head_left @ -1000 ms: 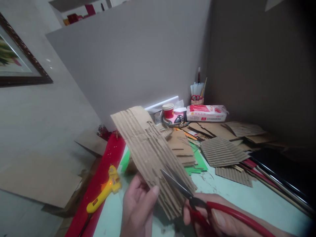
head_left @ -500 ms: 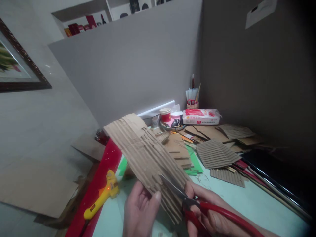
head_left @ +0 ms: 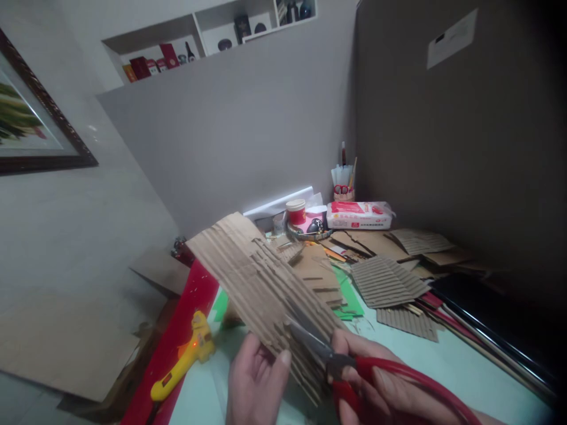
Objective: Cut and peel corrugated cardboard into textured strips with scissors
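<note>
A long piece of corrugated cardboard (head_left: 248, 268) slants across the middle of the view, its ridged face towards me and partly torn along the ridges. My left hand (head_left: 259, 381) grips its lower left edge, thumb on top and fingers beneath. Around the red handles of a pair of scissors (head_left: 337, 366) my right hand (head_left: 376, 378) is closed. The metal blades lie along the ridges, with the tip near my left thumb. Whether the blades pass through the cardboard I cannot tell. Some right-hand fingers are hidden by the handles.
A yellow hot glue gun (head_left: 183, 357) with a lit orange light lies at the left table edge. Corrugated pieces (head_left: 387, 280) and a black flat object (head_left: 491, 324) lie to the right. Behind stand a red paper cup (head_left: 296, 212), a tissue pack (head_left: 361, 215) and a pen holder (head_left: 344, 192).
The view has tilted slightly, so the background sits lower. Both hands keep hold, and the scissors are turned slightly against the cardboard.
</note>
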